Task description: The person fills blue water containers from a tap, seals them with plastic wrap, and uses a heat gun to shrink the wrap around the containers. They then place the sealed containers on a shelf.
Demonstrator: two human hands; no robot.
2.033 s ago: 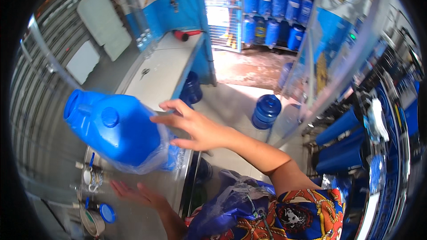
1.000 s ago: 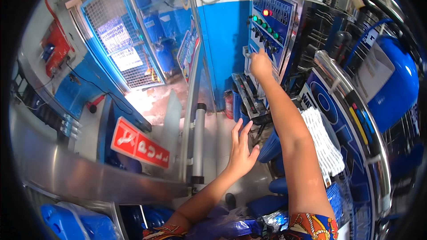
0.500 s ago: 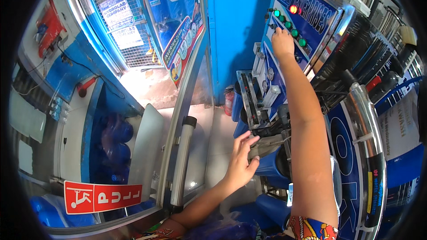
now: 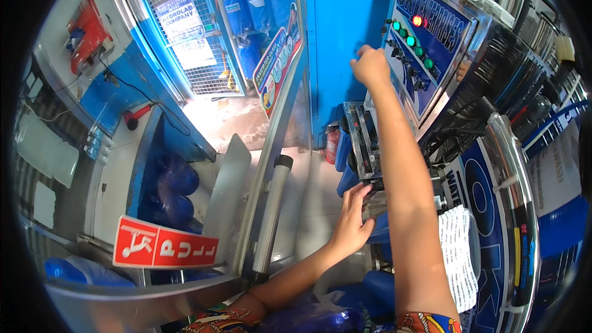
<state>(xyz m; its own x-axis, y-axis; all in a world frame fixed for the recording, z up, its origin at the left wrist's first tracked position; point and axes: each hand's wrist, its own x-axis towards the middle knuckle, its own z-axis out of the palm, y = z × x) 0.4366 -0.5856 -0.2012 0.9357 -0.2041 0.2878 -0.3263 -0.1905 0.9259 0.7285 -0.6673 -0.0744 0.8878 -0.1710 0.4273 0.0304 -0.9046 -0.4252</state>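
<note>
"While my right hand point(image 4: 372, 66) hangs curled, its grip impossible to tell, where's the control panel point(image 4: 433, 38)?"
"Just right of it. Pinch one black knob point(image 4: 410, 73) squarely; hold your left hand point(image 4: 353, 219), fingers loosely open, clear below."

A wide fisheye view from my own head — the left of two cameras — facing down and forward over my forearms point(image 4: 410, 172), which stretch up from the lower edge. My left hand point(image 4: 352, 225) and right hand point(image 4: 372, 69) sit close, mid-frame; the control panel point(image 4: 441, 49) stands just beyond, the mesh gate point(image 4: 209, 77) farther off.
</note>
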